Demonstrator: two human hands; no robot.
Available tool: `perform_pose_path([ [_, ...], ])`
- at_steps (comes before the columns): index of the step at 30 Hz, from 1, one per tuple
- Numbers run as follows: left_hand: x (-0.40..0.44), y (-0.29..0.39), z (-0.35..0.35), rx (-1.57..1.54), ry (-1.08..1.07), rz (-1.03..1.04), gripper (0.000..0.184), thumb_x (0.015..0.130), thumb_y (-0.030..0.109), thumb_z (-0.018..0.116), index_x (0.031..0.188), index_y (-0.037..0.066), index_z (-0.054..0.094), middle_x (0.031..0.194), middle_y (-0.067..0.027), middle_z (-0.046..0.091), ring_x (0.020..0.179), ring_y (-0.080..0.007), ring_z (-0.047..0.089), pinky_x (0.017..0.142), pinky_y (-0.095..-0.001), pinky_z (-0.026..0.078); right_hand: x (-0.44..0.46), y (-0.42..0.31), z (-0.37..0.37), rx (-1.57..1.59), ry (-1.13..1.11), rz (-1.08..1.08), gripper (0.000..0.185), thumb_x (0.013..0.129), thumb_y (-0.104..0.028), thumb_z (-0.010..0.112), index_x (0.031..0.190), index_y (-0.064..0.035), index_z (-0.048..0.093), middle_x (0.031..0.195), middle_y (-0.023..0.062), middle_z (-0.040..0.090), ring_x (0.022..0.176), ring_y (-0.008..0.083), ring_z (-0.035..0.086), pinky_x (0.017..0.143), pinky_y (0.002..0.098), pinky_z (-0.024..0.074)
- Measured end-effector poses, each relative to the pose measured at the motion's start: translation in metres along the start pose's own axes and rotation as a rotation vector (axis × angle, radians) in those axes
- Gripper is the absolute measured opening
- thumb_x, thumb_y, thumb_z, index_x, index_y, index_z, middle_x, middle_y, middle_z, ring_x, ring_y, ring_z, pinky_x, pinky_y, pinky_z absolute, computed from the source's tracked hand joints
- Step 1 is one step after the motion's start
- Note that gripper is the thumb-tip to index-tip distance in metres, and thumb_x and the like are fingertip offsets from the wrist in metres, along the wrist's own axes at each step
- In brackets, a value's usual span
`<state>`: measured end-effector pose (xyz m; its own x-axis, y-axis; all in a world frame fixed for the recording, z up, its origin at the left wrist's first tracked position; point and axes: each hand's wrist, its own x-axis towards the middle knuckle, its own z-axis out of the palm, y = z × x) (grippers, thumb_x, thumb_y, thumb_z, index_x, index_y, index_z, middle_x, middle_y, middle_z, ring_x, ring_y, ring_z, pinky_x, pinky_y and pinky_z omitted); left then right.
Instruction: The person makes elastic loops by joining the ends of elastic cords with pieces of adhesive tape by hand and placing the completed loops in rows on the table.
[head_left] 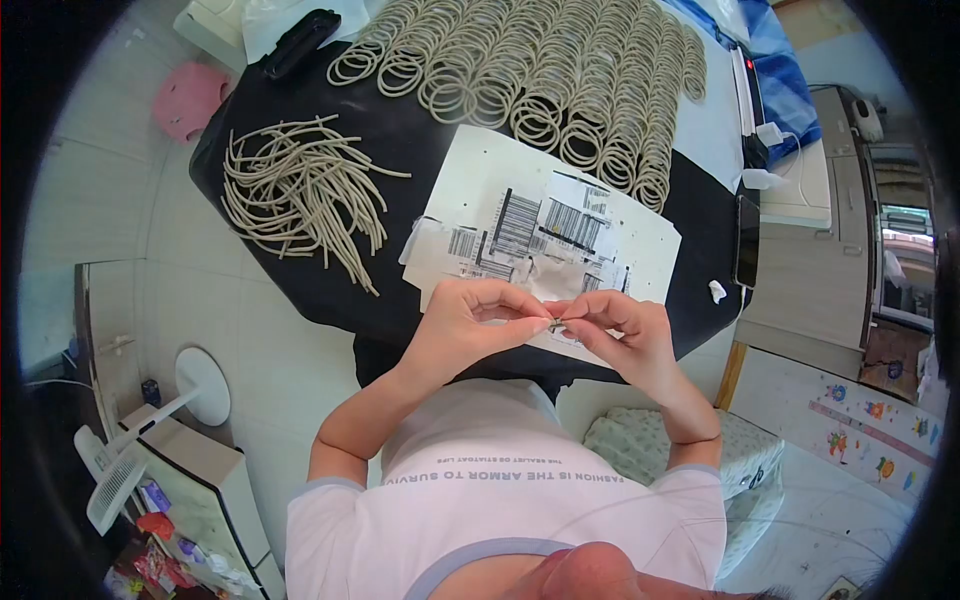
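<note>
My left hand (468, 325) and my right hand (632, 338) meet at the near edge of the table. The fingertips of both are pinched together around a small, dull-coloured piece (556, 324), too small and covered to name. Beneath and beyond them lies a white board (465, 180) with papers printed with barcodes (515, 222) on it. Left of the board is a loose heap of cut beige cords (305, 190). Rows of beige rings (540, 75), overlapping one another, fill the far side of the table.
A black cloth (415, 130) covers the table. A black case (303, 43) lies at the far left, and a phone (746, 240) with a cable at the right edge. A crumpled white scrap (717, 291) lies near it. On the floor are a pink stool (190, 100) and a white fan (203, 387).
</note>
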<state>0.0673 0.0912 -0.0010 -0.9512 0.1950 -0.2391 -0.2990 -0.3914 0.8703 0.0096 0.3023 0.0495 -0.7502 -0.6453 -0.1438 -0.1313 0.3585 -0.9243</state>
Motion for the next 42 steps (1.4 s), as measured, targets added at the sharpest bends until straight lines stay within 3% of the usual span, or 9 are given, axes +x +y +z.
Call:
perform_pose_path([
  [23, 0.0, -0.002, 0.0, 0.007, 0.023, 0.017, 0.016, 0.084, 0.004, 0.07, 0.097, -0.007, 0.07, 0.096, -0.0113, 0.072, 0.087, -0.0116, 0.066, 0.081, -0.0256, 0.054, -0.004, 0.004, 0.008, -0.004, 0.057, -0.023, 0.008, 0.091, -0.001, 0.063, 0.099, 0.0012, 0.064, 0.099, 0.0099, 0.073, 0.087, 0.0148, 0.071, 0.071, 0.0247, 0.0559],
  [35, -0.001, -0.001, 0.003, 0.008, 0.045, 0.02, 0.013, 0.084, -0.001, 0.069, 0.095, -0.005, 0.07, 0.096, -0.0124, 0.071, 0.09, -0.014, 0.066, 0.085, -0.0267, 0.052, -0.009, 0.011, 0.019, -0.002, 0.125, -0.072, 0.013, 0.093, 0.002, 0.058, 0.106, 0.0042, 0.058, 0.105, 0.0125, 0.071, 0.083, 0.0155, 0.071, 0.073, 0.0253, 0.0591],
  [38, -0.001, -0.001, 0.003, 0.008, 0.04, 0.031, 0.012, 0.084, -0.001, 0.069, 0.096, -0.005, 0.069, 0.096, -0.0107, 0.07, 0.09, -0.0135, 0.065, 0.085, -0.0265, 0.052, -0.009, 0.01, 0.021, 0.002, 0.147, -0.079, 0.013, 0.092, 0.001, 0.059, 0.105, 0.0032, 0.058, 0.103, 0.0128, 0.071, 0.079, 0.0158, 0.071, 0.069, 0.0255, 0.0592],
  [42, -0.002, -0.003, 0.002, -0.055, 0.009, 0.034, 0.011, 0.085, -0.001, 0.068, 0.096, -0.004, 0.067, 0.098, -0.008, 0.066, 0.093, -0.0122, 0.062, 0.086, -0.026, 0.05, -0.01, 0.009, 0.015, -0.248, 0.131, -0.243, 0.017, 0.091, 0.001, 0.062, 0.107, 0.0018, 0.059, 0.098, 0.0115, 0.072, 0.074, 0.0156, 0.071, 0.061, 0.0247, 0.0566],
])
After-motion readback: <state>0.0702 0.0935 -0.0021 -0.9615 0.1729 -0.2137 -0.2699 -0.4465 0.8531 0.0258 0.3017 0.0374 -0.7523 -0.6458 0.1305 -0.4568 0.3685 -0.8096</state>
